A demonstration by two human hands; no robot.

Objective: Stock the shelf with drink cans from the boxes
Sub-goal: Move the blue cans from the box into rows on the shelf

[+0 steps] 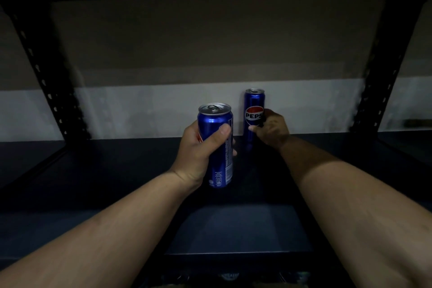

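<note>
Two tall blue Pepsi cans are in view over a dark shelf board (117, 170). My left hand (198, 147) grips the nearer can (216, 124) around its middle and holds it upright above the board. The farther can (253, 110) stands upright at the back of the shelf near the wall, logo facing me. My right hand (272, 130) holds that can from its right side, thumb on the front and fingers curled round it.
Black perforated uprights (50, 91) (376, 91) frame the shelf on the left and right. A pale wall (163, 105) runs behind it, and the underside of an upper shelf (210, 30) hangs overhead. The board is dark and dimly lit.
</note>
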